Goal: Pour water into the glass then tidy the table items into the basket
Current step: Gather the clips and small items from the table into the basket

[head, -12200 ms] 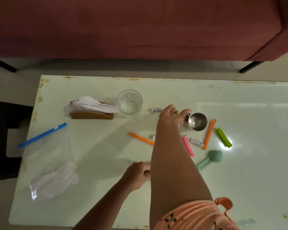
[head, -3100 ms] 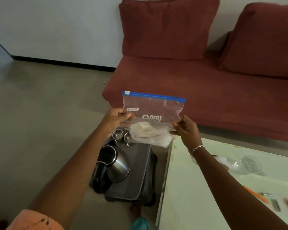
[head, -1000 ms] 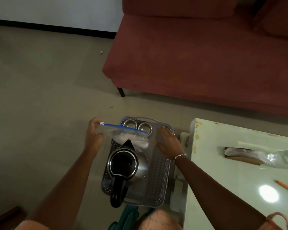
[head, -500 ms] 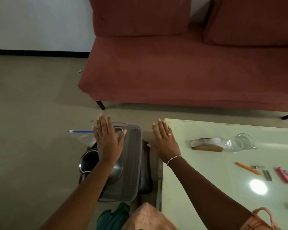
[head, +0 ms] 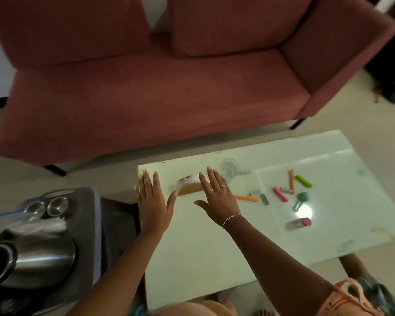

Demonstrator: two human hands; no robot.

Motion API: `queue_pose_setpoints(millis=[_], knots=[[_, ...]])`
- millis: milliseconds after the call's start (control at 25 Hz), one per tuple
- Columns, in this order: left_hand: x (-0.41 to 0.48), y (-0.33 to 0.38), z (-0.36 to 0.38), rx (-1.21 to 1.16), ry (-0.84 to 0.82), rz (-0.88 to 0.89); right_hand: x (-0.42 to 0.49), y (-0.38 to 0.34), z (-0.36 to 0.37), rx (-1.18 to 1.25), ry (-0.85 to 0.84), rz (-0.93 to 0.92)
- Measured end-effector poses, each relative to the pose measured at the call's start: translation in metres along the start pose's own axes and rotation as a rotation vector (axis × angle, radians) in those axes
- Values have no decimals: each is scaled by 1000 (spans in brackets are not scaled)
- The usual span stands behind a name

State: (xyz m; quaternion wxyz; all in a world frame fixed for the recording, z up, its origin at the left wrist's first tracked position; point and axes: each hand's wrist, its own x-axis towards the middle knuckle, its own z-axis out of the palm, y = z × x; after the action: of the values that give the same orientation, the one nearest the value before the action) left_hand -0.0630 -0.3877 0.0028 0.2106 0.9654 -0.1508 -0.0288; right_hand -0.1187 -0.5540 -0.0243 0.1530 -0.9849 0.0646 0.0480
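Left hand [head: 154,202] and right hand [head: 217,199] hover flat, empty, napkin holder [head: 189,190] between them, basket [head: 84,236] leftward.

Dim room – glare spot on table [head: 303,212], kettle [head: 32,261] blurred, edges warped.

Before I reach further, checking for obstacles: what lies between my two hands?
Head view: a brown napkin holder with white napkins stands between the left hand and right hand, partly hidden behind the right hand's fingers.

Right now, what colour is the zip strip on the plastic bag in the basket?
Blue. The zip strip shows best in the head view, at the far left.
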Motion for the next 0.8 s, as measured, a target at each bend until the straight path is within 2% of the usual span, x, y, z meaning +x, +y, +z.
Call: queue_pose_setpoints(millis=[160,400,800], knots=[[6,76,41,-21,-88,97,-30,81,-18,2,32,121],[3,152,94,35,-218,230,-71,164,-29,58,71,294],[-4,198,137,93,-344,429,-130,237,-16,131,118,500]])
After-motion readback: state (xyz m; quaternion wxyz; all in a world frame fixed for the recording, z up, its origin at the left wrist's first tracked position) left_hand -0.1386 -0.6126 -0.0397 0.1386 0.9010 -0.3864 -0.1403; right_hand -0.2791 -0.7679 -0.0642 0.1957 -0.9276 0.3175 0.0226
